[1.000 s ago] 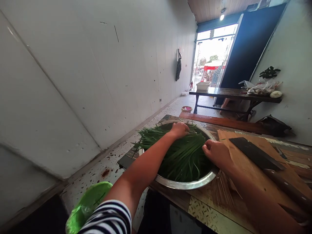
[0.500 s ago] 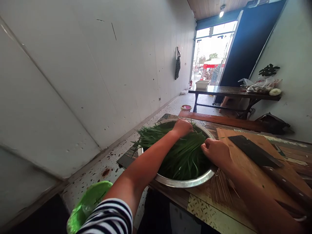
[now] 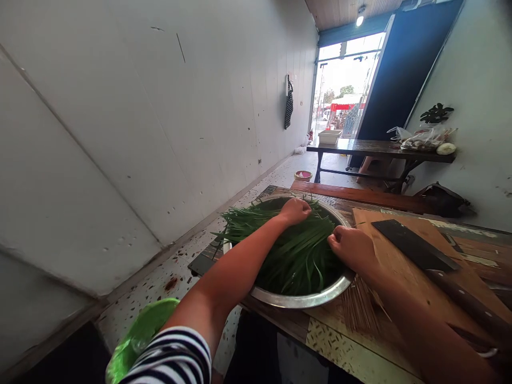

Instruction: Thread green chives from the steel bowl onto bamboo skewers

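A wide steel bowl (image 3: 304, 298) on the wooden table holds a heap of long green chive leaves (image 3: 292, 250) that spill over its left rim. My left hand (image 3: 295, 210) reaches to the far side of the bowl, fingers curled down into the leaves. My right hand (image 3: 352, 248) rests at the bowl's right rim, fingers closed on some leaves. A striped sleeve covers my left upper arm.
A wooden cutting board (image 3: 416, 266) with a dark cleaver (image 3: 416, 248) lies to the right of the bowl. Thin wooden skewers (image 3: 360, 309) lie by the bowl's near rim. A green plastic bag (image 3: 140, 336) sits low left. Benches and a far table (image 3: 380, 146) stand toward the doorway.
Both hands stay in the leaves with only small shifts; my left hand moved slightly within the far side of the bowl. The view drifted a little.
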Demonstrator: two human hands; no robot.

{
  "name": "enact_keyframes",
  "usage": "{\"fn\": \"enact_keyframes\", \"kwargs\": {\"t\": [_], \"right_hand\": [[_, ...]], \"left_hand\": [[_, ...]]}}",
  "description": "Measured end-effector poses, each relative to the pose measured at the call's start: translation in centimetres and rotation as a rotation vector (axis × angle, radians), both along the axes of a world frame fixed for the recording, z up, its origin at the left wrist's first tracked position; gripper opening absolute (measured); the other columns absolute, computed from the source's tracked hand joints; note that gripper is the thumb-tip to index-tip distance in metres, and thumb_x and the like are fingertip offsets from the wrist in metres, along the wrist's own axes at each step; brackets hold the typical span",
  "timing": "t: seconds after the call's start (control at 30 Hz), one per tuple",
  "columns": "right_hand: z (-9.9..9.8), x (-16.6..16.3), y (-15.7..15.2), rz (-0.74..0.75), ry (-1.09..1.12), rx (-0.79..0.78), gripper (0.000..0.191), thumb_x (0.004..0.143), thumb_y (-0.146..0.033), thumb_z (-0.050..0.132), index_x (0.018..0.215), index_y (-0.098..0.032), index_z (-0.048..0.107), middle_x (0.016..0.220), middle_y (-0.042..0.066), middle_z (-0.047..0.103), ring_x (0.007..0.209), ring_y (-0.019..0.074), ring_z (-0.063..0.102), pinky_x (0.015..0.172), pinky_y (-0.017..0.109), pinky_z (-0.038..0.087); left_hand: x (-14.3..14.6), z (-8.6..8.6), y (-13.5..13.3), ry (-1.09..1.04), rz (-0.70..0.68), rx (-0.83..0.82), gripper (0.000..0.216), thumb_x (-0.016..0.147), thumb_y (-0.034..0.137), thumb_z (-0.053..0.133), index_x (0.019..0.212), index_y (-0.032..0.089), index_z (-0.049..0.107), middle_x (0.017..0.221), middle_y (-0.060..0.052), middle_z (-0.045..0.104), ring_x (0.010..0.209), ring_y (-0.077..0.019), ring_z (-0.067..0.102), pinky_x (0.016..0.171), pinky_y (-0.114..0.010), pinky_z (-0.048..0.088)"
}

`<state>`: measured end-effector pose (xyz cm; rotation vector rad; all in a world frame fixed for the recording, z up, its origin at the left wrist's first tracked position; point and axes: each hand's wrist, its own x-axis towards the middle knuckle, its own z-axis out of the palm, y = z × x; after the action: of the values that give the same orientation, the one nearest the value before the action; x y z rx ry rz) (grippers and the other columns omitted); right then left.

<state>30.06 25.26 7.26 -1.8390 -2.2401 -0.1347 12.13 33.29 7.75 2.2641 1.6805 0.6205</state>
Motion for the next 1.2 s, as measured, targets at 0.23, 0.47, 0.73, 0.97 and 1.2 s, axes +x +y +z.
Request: {"fn": "enact_keyframes", "kwargs": {"t": [0.23,0.47,0.73,0.97,1.2], "right_hand": [[-0.1,0.1,0.1,0.003,-0.005,0.0,0.032,0.083,-0.033,0.039,0.075,-0.018,0.066,0.077,0.007,0.071,0.07,0.017,0.061,0.055,0.028,0.023],[-0.1,0.1,0.1,0.001,-0.006,-0.004,0.032,0.084,-0.032,0.04,0.075,-0.018,0.066,0.077,0.007,0.071,0.071,0.0175,0.062,0.055,0.029,0.024],[0.2,0.0,0.0,0.006,-0.015,-0.009,0.032,0.084,-0.032,0.04,0.077,-0.017,0.067,0.078,0.008,0.071,0.072,0.0179,0.063,0.055,0.029,0.025],[0.0,0.1,0.1,0.005,-0.015,-0.01,0.033,0.085,-0.032,0.039,0.078,-0.017,0.068,0.078,0.008,0.07,0.07,0.017,0.061,0.055,0.027,0.026],[-0.1,0.1,0.1,0.006,-0.009,0.01,0.032,0.087,-0.03,0.038,0.08,-0.017,0.066,0.08,0.008,0.071,0.071,0.0168,0.062,0.055,0.028,0.025]], "left_hand": [[0.0,-0.3,0.1,-0.072,-0.026,-0.01,0.023,0.08,0.024,0.056,0.092,0.014,0.074,0.086,-0.003,0.072,0.078,-0.0124,0.063,0.077,-0.02,0.047],[0.0,-0.5,0.3,-0.127,-0.051,-0.013,0.022,0.079,0.022,0.058,0.09,0.013,0.074,0.081,-0.003,0.072,0.076,-0.0114,0.062,0.077,-0.019,0.048],[0.1,-0.3,-0.2,-0.132,-0.061,-0.006,0.024,0.079,0.023,0.059,0.096,0.016,0.074,0.087,-0.001,0.073,0.079,-0.0111,0.063,0.082,-0.02,0.048],[0.3,-0.2,-0.3,-0.113,-0.09,-0.012,0.026,0.079,0.022,0.057,0.1,0.017,0.073,0.09,-0.002,0.073,0.083,-0.012,0.063,0.085,-0.02,0.048],[-0.6,1.9,-1.0,-0.049,-0.304,-0.058,0.028,0.081,0.024,0.055,0.103,0.021,0.072,0.101,-0.001,0.07,0.093,-0.0128,0.061,0.086,-0.02,0.045]]}}
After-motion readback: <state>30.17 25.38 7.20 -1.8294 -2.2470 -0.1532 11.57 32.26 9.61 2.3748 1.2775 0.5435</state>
